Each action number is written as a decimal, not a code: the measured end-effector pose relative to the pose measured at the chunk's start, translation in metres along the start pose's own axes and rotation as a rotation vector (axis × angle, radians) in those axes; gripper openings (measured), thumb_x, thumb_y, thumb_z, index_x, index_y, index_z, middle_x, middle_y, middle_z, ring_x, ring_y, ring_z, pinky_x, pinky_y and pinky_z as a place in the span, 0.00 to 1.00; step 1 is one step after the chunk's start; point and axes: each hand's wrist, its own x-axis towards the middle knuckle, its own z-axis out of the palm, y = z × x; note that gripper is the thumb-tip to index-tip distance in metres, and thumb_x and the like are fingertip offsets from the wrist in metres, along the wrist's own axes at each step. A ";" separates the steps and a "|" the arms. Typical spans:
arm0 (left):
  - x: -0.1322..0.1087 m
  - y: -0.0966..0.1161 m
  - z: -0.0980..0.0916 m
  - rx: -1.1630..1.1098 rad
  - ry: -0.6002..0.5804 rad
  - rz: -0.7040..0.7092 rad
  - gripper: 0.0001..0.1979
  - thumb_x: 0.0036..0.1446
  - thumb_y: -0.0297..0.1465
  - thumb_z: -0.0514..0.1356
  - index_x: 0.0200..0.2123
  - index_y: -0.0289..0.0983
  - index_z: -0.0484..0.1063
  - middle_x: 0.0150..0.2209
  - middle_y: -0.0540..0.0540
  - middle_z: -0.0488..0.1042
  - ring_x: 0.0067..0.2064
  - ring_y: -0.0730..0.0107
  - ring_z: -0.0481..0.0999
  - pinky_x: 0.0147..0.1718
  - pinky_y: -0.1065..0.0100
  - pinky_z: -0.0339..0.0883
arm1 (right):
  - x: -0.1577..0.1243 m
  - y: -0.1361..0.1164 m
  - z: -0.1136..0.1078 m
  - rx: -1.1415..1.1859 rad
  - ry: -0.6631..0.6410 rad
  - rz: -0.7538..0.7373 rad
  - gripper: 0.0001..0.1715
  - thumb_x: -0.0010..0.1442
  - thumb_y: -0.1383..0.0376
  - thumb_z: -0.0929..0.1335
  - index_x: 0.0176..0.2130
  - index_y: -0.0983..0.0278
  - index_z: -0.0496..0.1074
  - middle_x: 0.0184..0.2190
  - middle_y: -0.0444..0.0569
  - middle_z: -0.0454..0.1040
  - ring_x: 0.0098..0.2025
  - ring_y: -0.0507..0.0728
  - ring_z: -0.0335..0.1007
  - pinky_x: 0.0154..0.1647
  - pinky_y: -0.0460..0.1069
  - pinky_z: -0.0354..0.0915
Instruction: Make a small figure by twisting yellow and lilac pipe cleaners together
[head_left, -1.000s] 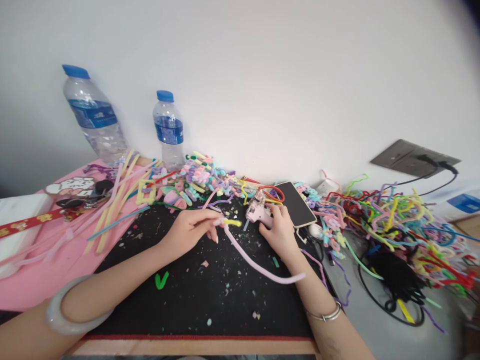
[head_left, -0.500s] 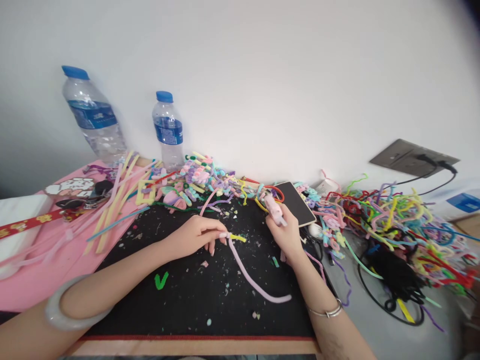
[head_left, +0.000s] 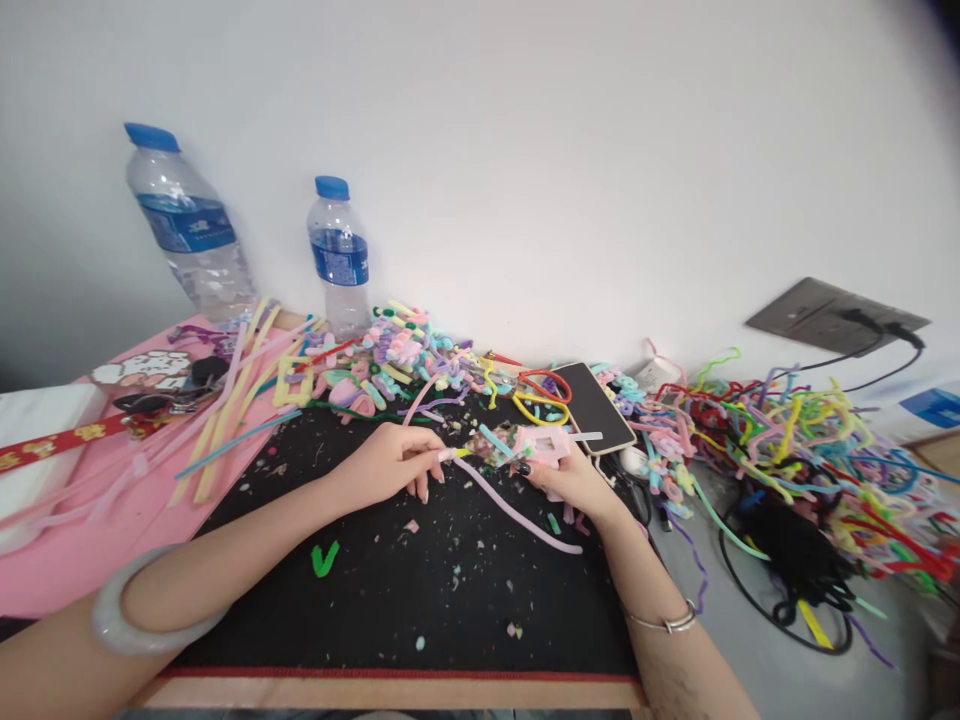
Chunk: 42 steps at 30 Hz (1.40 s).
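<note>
One likely soft lilac stem is end-pinched in your left hand; your right hand grips a glue gun.

I see a fat, pale, round bangle on the left arm, long nails on the left hand, and a thin silver bracelet near a faint grey mark on the right arm.
</note>
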 end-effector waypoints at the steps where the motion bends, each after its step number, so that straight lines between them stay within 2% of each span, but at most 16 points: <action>1: 0.000 0.000 0.000 0.003 0.001 0.003 0.13 0.58 0.36 0.54 0.30 0.33 0.71 0.25 0.47 0.75 0.21 0.72 0.75 0.21 0.74 0.67 | 0.000 -0.001 0.000 -0.003 -0.015 0.007 0.21 0.50 0.58 0.70 0.43 0.64 0.69 0.26 0.44 0.68 0.23 0.49 0.58 0.23 0.44 0.57; 5: -0.001 0.002 0.001 0.013 0.007 0.021 0.14 0.58 0.36 0.54 0.26 0.33 0.70 0.21 0.49 0.73 0.20 0.73 0.74 0.21 0.74 0.67 | 0.000 -0.002 -0.002 -0.005 -0.073 0.053 0.18 0.51 0.58 0.69 0.40 0.65 0.67 0.21 0.40 0.63 0.21 0.48 0.55 0.20 0.43 0.55; 8: -0.001 0.003 0.001 0.014 0.006 0.019 0.13 0.57 0.35 0.54 0.26 0.33 0.70 0.22 0.49 0.73 0.20 0.73 0.74 0.21 0.74 0.67 | -0.001 -0.003 -0.001 -0.023 -0.097 0.040 0.17 0.52 0.58 0.68 0.40 0.66 0.67 0.20 0.40 0.61 0.20 0.48 0.55 0.20 0.43 0.55; 21: -0.003 0.005 0.001 0.060 0.009 0.018 0.13 0.57 0.36 0.54 0.26 0.34 0.70 0.22 0.48 0.74 0.21 0.72 0.74 0.22 0.74 0.67 | -0.002 -0.010 0.003 -0.192 -0.078 -0.043 0.16 0.52 0.63 0.68 0.41 0.66 0.72 0.31 0.46 0.73 0.31 0.53 0.66 0.33 0.47 0.63; 33: -0.003 0.005 0.001 0.058 0.009 0.020 0.13 0.58 0.36 0.54 0.26 0.34 0.69 0.22 0.49 0.73 0.21 0.72 0.75 0.22 0.73 0.67 | -0.002 -0.012 0.004 -0.245 -0.052 -0.057 0.13 0.52 0.65 0.67 0.39 0.65 0.72 0.30 0.45 0.73 0.30 0.53 0.66 0.33 0.47 0.63; 42: -0.002 0.002 0.001 0.049 0.004 0.018 0.13 0.58 0.37 0.54 0.27 0.34 0.69 0.23 0.48 0.74 0.21 0.72 0.75 0.22 0.73 0.68 | -0.002 -0.012 0.004 -0.238 -0.044 -0.073 0.15 0.52 0.64 0.67 0.41 0.65 0.72 0.33 0.46 0.74 0.32 0.54 0.67 0.34 0.48 0.64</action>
